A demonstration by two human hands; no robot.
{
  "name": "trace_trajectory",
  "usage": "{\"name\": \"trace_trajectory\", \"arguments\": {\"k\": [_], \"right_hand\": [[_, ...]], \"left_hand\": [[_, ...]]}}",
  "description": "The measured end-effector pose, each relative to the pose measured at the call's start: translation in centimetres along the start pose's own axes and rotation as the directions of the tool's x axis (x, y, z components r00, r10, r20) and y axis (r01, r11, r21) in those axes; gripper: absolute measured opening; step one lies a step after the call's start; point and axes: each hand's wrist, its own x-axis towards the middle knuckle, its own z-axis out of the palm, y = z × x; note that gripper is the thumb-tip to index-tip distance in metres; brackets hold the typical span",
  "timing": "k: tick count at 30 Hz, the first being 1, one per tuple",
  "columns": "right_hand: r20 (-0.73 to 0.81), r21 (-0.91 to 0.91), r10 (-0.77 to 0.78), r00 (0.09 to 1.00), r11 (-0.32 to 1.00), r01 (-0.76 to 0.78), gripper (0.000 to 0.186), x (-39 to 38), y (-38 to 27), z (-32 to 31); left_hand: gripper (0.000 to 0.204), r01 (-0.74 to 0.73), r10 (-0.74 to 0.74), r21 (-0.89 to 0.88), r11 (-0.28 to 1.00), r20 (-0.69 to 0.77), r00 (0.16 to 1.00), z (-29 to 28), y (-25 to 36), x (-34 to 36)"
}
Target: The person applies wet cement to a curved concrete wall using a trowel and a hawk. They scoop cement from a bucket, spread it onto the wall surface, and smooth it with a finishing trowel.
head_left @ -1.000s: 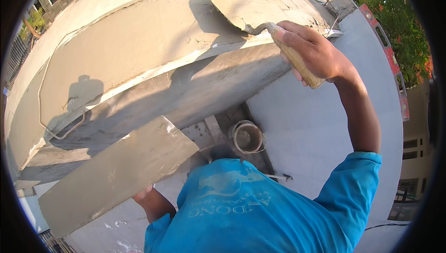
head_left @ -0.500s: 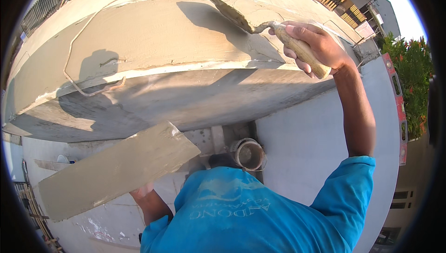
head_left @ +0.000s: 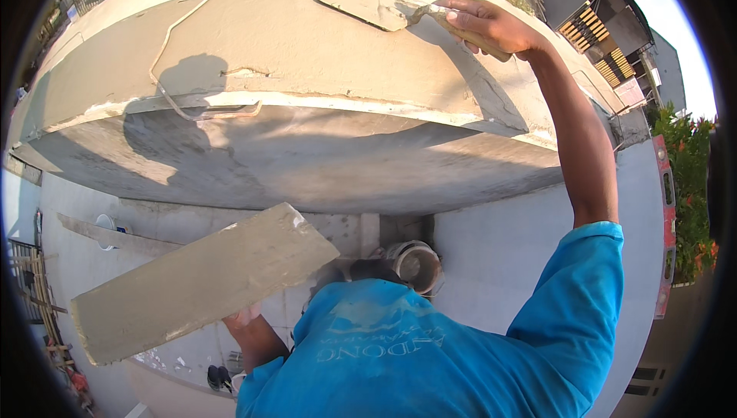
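Observation:
My right hand [head_left: 491, 25] is closed around the handle of a trowel [head_left: 361, 8]. The trowel's mortar-smeared blade lies flat on, or just over, the wet grey mortar [head_left: 299, 49] on top of the low wall; touching cannot be told for sure. My left hand [head_left: 244, 313] is under a long plastering float [head_left: 203, 287], a flat rectangular board whose upper face is grey with mortar. Most of the left fingers and any handle are hidden beneath it. The float hangs tilted, in front of the wall and apart from it.
A bent metal rod [head_left: 156, 72] lies over the mortar and the wall's edge. On the ground stands a mortar-stained bucket [head_left: 418, 263]. A red spirit level [head_left: 666, 211] is at the far right, beside leafy plants [head_left: 691, 165]. A plank [head_left: 115, 235] lies left.
My right hand has moved away from me and slightly left, and the trowel blade has gone from tilted up to flat at the mortar. The float has shifted slightly right in view.

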Motion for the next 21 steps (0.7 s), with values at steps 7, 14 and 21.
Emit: {"name": "trace_trajectory", "arguments": {"k": [7,14,21], "right_hand": [[0.12,0.196,-0.033,0.992,0.98,0.009,0.056,-5.3,-5.0,0.7],[-0.022,0.806,0.042,0.999,0.592,-0.007,0.054,-15.1,-9.1,8.6],[0.113,0.921,-0.171,0.979,0.388,-0.038,0.056,-12.7,-16.8,16.4]], "left_hand": [[0.068,0.305,-0.305,-0.87,0.387,0.192,0.933,-0.4,1.6,3.4],[0.067,0.2,-0.382,-0.802,-0.563,0.467,0.797,-0.5,7.0,9.3],[0.048,0.071,-0.643,-0.899,-0.433,0.363,0.675,-2.1,6.9,11.9]]}}
